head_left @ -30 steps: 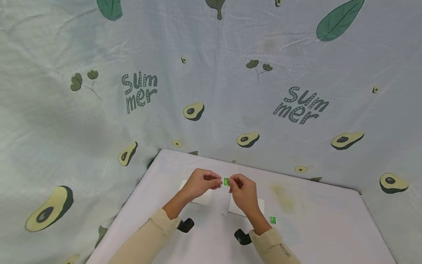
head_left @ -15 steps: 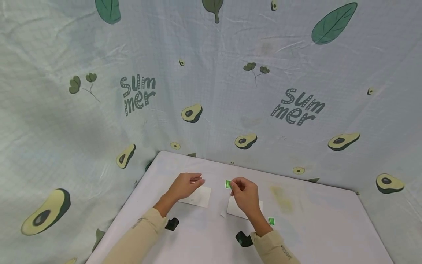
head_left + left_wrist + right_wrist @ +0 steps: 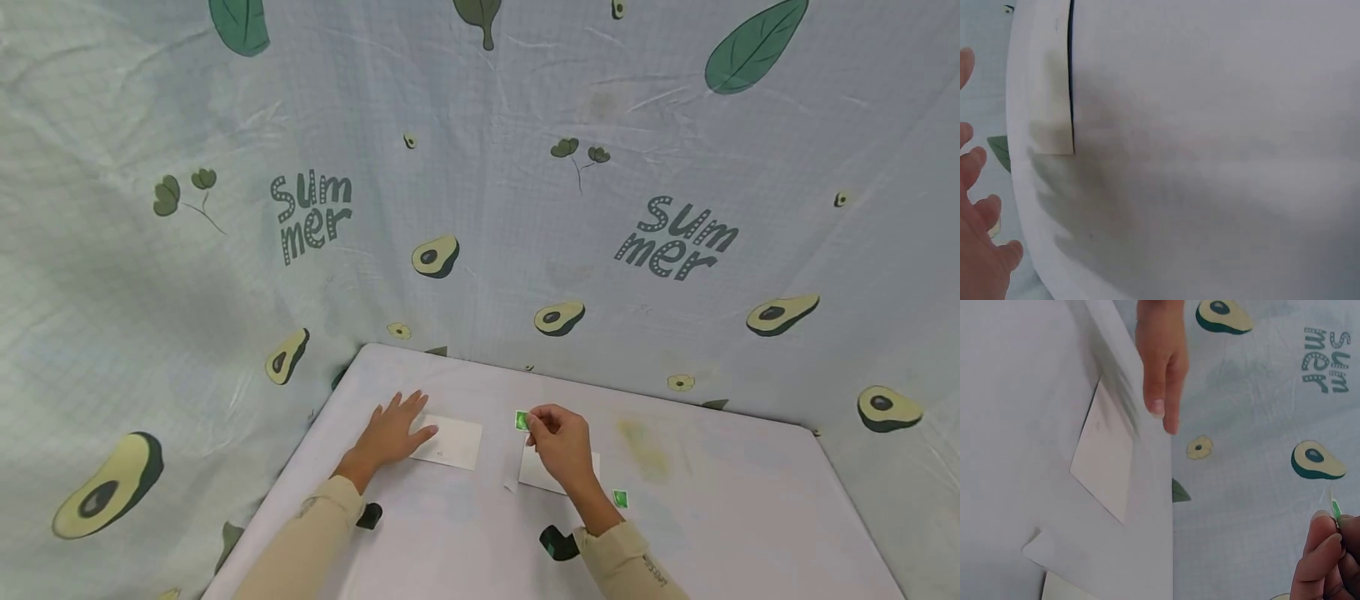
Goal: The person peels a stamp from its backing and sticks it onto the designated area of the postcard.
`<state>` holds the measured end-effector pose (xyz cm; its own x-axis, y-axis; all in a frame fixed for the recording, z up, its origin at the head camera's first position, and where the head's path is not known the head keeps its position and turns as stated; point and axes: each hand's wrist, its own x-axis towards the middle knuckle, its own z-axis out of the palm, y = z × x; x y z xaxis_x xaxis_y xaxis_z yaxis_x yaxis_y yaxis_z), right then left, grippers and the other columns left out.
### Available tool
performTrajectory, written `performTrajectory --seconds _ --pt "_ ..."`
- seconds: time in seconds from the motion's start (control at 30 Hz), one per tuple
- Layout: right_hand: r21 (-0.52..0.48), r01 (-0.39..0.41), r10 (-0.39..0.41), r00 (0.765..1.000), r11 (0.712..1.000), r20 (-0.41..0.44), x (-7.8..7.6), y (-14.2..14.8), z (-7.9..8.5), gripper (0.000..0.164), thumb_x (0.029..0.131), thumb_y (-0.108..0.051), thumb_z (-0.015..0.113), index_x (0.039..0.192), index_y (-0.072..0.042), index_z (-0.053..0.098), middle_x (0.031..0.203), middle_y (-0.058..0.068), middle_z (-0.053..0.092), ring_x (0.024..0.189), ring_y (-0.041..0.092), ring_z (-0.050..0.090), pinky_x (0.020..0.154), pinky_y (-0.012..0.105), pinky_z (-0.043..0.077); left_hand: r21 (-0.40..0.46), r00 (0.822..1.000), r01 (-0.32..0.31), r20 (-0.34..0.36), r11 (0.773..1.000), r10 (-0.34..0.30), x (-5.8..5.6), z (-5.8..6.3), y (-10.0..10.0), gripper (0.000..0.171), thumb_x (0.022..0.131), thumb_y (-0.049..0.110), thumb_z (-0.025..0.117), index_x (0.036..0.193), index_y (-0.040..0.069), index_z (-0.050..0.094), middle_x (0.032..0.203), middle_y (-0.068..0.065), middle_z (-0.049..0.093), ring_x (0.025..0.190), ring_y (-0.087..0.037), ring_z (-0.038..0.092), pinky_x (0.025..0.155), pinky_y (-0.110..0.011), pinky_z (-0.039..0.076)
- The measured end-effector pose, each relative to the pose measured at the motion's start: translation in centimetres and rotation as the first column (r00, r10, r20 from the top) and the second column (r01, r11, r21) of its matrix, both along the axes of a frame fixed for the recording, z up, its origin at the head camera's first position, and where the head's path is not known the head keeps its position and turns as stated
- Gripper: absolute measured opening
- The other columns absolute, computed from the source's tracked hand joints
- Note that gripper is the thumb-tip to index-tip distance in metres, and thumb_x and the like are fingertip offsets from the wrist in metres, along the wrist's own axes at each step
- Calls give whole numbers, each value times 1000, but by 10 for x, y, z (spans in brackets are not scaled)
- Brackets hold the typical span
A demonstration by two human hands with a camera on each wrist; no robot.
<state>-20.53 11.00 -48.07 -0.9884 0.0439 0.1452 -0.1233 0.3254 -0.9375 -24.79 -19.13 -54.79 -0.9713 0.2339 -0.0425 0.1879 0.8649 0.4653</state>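
My right hand (image 3: 564, 446) pinches a small green stamp (image 3: 521, 421) with a white border between thumb and fingertips. In the right wrist view the stamp (image 3: 1335, 507) shows nearly edge-on. Below that hand lies a white paper rectangle (image 3: 536, 472), like an envelope, partly hidden by the wrist. My left hand (image 3: 386, 435) holds nothing; its fingers are spread beside the left end of a second white rectangle (image 3: 455, 442), the thumb overlapping it. The left wrist view catches the left fingers (image 3: 986, 212) at its edge, with their shadow falling on the table.
Another green stamp (image 3: 620, 498) lies on the white-covered table (image 3: 735, 508), right of the right wrist. A small white paper scrap (image 3: 1040, 550) sits between the two rectangles. A yellowish stain (image 3: 643, 450) marks the cloth. Behind the table hangs a printed curtain (image 3: 495, 192).
My left hand has drawn away from the stamp to the left, lowered toward the left rectangle and spread its fingers. The right hand keeps the stamp in nearly the same place.
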Motion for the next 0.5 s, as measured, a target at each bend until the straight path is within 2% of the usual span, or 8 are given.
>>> performTrajectory --seconds 0.1,0.3,0.37,0.43,0.5 --pt "-15 1 -1 1000 1000 13 -1 -1 -1 8 98 -3 68 98 2 74 76 17 70 62 10 62 57 19 52 -62 999 0 42 998 2 -1 -7 -6 73 105 54 52 163 11 36 172 -14 30 160 -51 17 121 -81 11" --pt "-37 -4 5 1000 999 27 -3 1 -4 8 98 -3 69 97 2 74 74 10 69 64 21 67 58 19 55 -111 995 -7 96 994 18 1 -13 -9 73 106 55 50 165 16 32 175 -12 23 161 -50 9 120 -83 4" --pt "-43 -7 8 999 999 32 -2 0 -6 7 97 -3 69 97 2 74 75 8 69 65 22 68 58 19 55 -124 994 -9 111 992 23 2 -14 -10 72 107 54 49 165 16 31 175 -12 22 161 -50 9 120 -83 4" --pt "-51 -13 15 999 999 35 -2 -2 -7 7 97 -2 69 98 3 74 76 11 70 64 16 66 58 19 55 -131 992 -14 122 991 30 1 -14 -12 70 107 52 49 165 16 31 175 -12 22 161 -50 9 120 -83 3" --pt "-62 -16 18 999 998 36 -2 -3 -7 7 97 -2 69 97 4 74 76 14 71 64 16 66 58 18 55 -142 991 -13 127 990 31 0 -15 -13 69 107 51 48 165 17 31 175 -11 22 161 -50 9 120 -82 3"
